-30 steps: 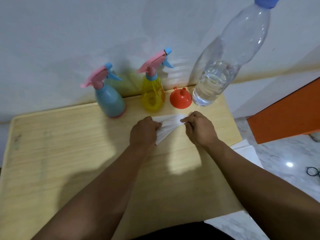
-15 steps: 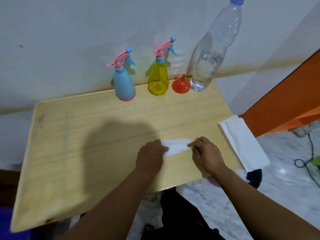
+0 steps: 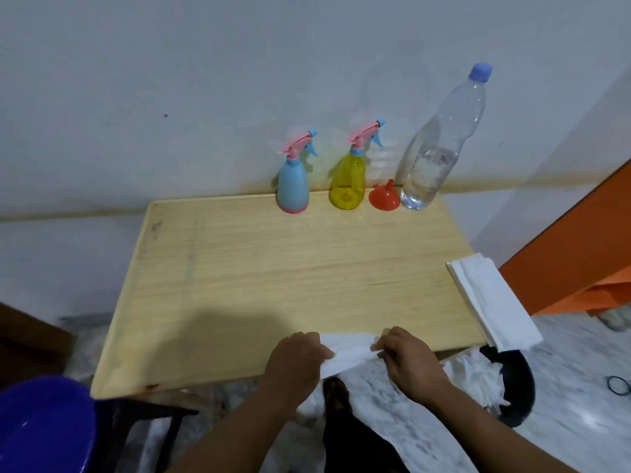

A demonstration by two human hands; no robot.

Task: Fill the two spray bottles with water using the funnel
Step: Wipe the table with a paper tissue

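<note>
Your fingers are curled and pinching a white tissue (image 3: pixel 346 349): your left hand (image 3: pixel 296 361) grips its left end, your right hand (image 3: pixel 408 358) nips its right end between thumb and fingertips, and the sheet stretches between them right at the near edge of the wooden table (image 3: pixel 273 285). Out from there, a folded stack of white paper towels (image 3: pixel 495 302) hangs off the table's right edge. Way over at the far edge, against the wall, everything stands in a row: the blue spray bottle (image 3: pixel 293 186) on the left, the yellow spray bottle (image 3: pixel 348 182) beside it, then the red funnel (image 3: pixel 384 197) sitting mouth-down, just beside the clear water bottle (image 3: pixel 433 158), capped in blue and partly full. All four are well apart from your hands. A blue tub (image 3: pixel 44 425) shows at the near left.
</note>
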